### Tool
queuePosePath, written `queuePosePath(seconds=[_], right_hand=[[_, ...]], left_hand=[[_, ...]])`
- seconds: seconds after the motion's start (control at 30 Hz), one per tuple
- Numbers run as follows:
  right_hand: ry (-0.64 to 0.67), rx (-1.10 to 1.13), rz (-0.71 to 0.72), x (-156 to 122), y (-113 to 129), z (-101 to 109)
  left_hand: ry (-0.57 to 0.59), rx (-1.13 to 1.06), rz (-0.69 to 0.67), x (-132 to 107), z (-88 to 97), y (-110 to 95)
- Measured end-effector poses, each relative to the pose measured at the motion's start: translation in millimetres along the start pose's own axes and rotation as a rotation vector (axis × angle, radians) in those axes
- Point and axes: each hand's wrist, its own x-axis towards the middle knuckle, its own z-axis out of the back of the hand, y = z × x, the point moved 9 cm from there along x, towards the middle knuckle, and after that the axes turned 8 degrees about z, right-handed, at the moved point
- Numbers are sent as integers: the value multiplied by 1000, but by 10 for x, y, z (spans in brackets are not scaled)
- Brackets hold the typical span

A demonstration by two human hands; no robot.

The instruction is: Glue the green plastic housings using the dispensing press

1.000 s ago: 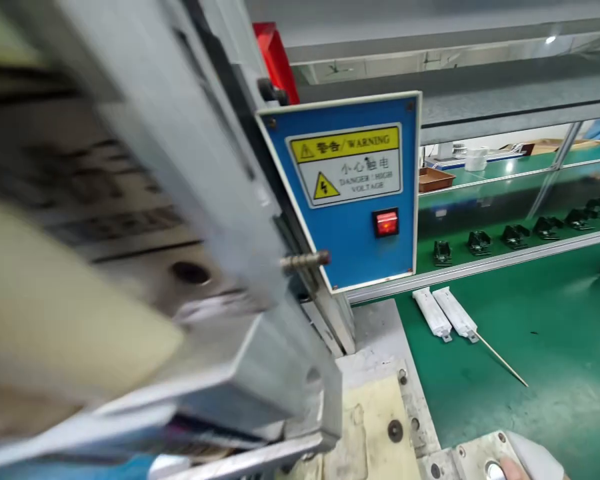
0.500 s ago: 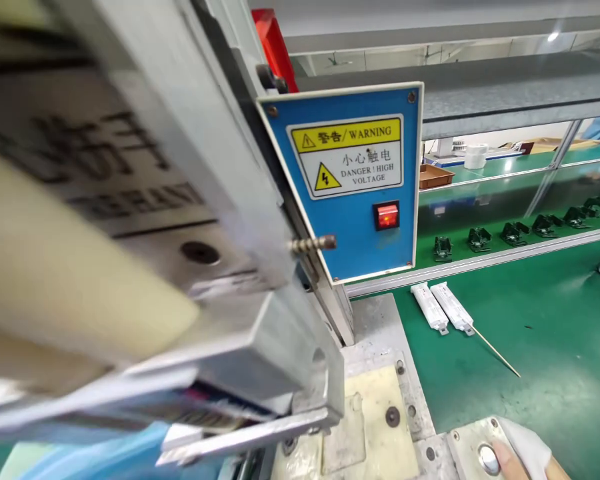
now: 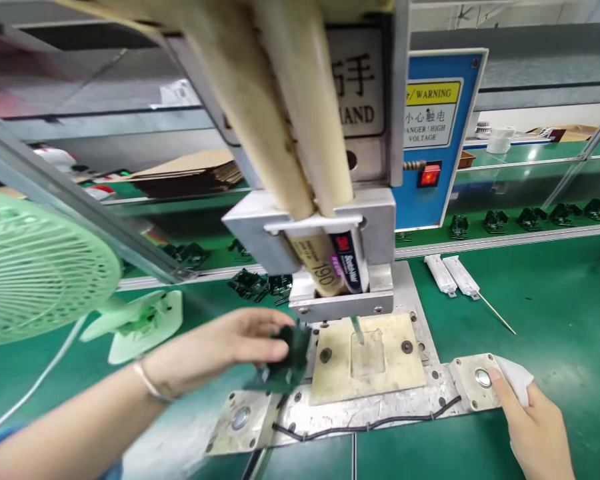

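Note:
My left hand (image 3: pixel 230 343) is closed on a dark green plastic part (image 3: pixel 293 360), slightly blurred, just left of the cream fixture plate (image 3: pixel 335 383). My right hand (image 3: pixel 537 423) grips a folded white wipe (image 3: pixel 517 380); one fingertip lies at the edge of the silver push button (image 3: pixel 483 378) on the right metal block. Over the plate, a dispenser holds a two-barrel adhesive cartridge (image 3: pixel 330 260), its thin greenish nozzle (image 3: pixel 357 330) pointing down at the plate's shallow square recess.
A second push button (image 3: pixel 241 418) sits on the left block. A green fan (image 3: pixel 40 267) stands at left. Two white cartridges (image 3: pixel 450 275) and a wooden stick (image 3: pixel 497 313) lie at right. Several dark parts (image 3: pixel 530 218) line the back. A blue warning box (image 3: pixel 425 200) adjoins the dispenser.
The view has swung left and back, so the whole dispenser, the fan and my left hand with the dark part now show. My right hand stays by the right button with the wipe.

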Motion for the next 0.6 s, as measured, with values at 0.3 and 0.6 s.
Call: queuePosePath(seconds=[0.3, 0.6], right_hand=[[94, 31, 0, 212, -231, -59], [94, 5, -59, 245, -398, -48]], left_hand=[[348, -386, -27, 254, -1044, -55], [-2, -15, -321, 387, -977, -112]])
